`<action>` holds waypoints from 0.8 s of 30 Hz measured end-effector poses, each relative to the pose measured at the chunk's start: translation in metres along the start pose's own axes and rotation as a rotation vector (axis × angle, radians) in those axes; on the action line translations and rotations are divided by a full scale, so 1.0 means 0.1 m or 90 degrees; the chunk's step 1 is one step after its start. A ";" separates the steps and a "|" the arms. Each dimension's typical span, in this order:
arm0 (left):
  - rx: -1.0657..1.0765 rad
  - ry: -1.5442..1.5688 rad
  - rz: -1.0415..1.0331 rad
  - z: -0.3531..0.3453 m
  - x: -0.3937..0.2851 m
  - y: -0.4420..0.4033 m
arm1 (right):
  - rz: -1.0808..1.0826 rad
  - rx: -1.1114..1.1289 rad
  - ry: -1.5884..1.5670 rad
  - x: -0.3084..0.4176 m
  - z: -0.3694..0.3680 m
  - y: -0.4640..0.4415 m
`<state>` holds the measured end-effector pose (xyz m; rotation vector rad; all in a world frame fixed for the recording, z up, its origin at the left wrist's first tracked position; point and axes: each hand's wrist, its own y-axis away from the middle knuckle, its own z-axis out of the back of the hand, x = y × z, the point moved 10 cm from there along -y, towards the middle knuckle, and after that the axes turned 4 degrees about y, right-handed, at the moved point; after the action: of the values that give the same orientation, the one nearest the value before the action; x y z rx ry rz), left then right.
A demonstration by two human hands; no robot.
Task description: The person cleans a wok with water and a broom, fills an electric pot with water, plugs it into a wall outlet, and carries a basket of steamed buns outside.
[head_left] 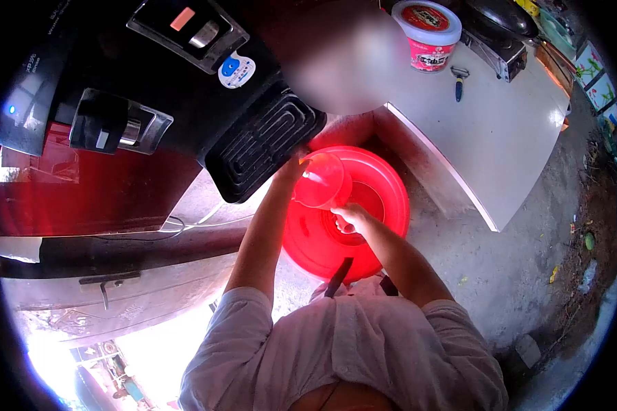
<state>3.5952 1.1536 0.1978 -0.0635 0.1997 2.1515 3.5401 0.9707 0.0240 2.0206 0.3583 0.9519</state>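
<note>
A red plastic dipper point(320, 181) is held over a large red basin point(389, 183) on the floor in front of me. My right hand point(350, 218) is closed, its fingers curled at the near side of the dipper where the handle appears to be. At the dipper's far left edge is my left hand point(297, 166), which seems to touch the rim. Its fingers are mostly hidden beside the black drip tray point(266, 142), so their grip does not show clearly. The basin's inside shows red rings, and any water in it cannot be made out.
A black and red dispenser-like machine point(199, 89) stands close on the left above my left arm. To the right is a white table point(500, 130) bearing a lidded tub point(430, 38), a peeler point(460, 83) and a stove point(500, 55). A blurred patch hides the area beyond the basin.
</note>
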 end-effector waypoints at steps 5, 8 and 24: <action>-0.051 -0.068 0.061 -0.24 0.24 -0.05 | 0.026 -0.010 -0.014 -0.04 0.06 -0.06; -0.058 -0.074 0.144 -0.30 0.37 -0.06 | 0.003 -0.043 -0.006 -0.07 0.10 -0.02; -0.075 0.186 -0.072 -0.29 0.38 0.43 | 0.067 0.086 -0.320 -0.66 -0.26 0.18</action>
<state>3.5371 1.1563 0.1701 -0.4489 0.2311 2.0324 3.4749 0.9383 0.0153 2.3322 0.0419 0.4596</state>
